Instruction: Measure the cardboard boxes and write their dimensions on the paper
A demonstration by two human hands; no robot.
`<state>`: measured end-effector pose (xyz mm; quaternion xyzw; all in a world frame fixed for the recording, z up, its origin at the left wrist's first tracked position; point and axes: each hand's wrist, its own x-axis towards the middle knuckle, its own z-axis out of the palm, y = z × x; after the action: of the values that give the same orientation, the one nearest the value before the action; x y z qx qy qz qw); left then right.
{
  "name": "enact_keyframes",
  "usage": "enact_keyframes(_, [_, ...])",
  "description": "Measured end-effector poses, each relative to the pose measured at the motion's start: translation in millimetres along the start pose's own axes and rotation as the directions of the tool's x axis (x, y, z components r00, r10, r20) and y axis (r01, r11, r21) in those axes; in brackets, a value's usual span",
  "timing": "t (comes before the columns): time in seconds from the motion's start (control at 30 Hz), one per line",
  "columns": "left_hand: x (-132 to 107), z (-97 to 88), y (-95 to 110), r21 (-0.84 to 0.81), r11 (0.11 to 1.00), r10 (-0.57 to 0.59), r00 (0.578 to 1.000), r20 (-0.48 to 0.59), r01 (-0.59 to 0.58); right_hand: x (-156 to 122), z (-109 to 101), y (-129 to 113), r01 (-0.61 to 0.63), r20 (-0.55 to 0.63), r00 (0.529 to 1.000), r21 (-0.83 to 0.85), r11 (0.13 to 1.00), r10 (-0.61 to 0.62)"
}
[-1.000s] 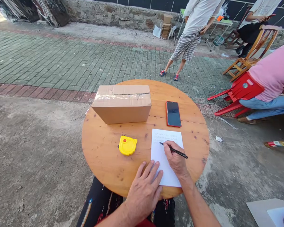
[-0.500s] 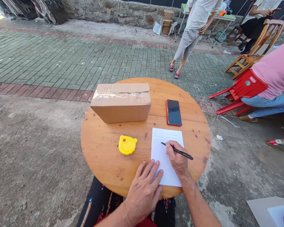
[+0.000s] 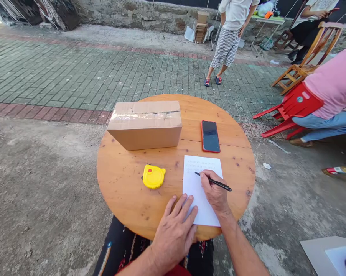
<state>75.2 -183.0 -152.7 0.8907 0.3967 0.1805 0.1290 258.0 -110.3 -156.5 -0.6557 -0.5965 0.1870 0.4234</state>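
Between the fingers of my right hand (image 3: 215, 191) is a black pen (image 3: 220, 184), its tip down on a white sheet of paper (image 3: 194, 191). Several rows of small handwriting run across the sheet's upper part, too faint to read. My left hand (image 3: 175, 224) lies flat, fingers spread, over the paper's lower left edge and the round wooden table (image 3: 127, 207). To the left of the paper sits a yellow tape measure (image 3: 154, 177) with an orange-red button. A phone in a red case (image 3: 210, 136) lies just beyond the sheet.
A taped cardboard box (image 3: 150, 138) stands at the table's back left. Past the table, a person in checked trousers (image 3: 226, 46) stands on the brick paving. At right, someone in a pink shirt (image 3: 334, 84) sits on a red plastic chair (image 3: 301, 101), near a wooden chair (image 3: 319, 50).
The pen tip now rests at the left of a lower line, with more writing above it. My left hand has stayed put. The standing person has shifted their feet.
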Motion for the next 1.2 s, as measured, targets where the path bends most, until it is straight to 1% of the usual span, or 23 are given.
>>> enact_keyframes(0.33, [-0.2, 1.3, -1.3, -0.006, 1.0, -0.002, 1.0, 0.002, 0.002, 0.7, 0.5, 0.7, 0.01, 0.005, 1.0, -0.011, 1.0, -0.01])
enact_keyframes(0.53, [-0.9, 0.5, -0.3, -0.007, 1.0, -0.005, 1.0, 0.01, 0.005, -0.4, -0.2, -0.5, -0.007, 0.03, 1.0, 0.01, 1.0, 0.007])
enact_keyframes(0.67, [-1.5, 0.9, -0.2, -0.009, 1.0, -0.008, 1.0, 0.018, 0.008, -0.2, -0.7, -0.8, -0.027, 0.014, 1.0, 0.016, 0.999, 0.027])
enact_keyframes(0.87, [-0.5, 0.8, -0.8, -0.013, 1.0, -0.012, 0.999, 0.033, 0.013, 1.3, -1.1, -3.1, -0.024, 0.032, 0.999, 0.018, 1.0, 0.024])
enact_keyframes(1.2, [-1.1, 1.4, -0.6, -0.02, 1.0, -0.014, 1.0, 0.02, 0.015, -1.4, -1.9, 0.6, -0.054, -0.059, 0.997, 0.02, 0.998, 0.055])
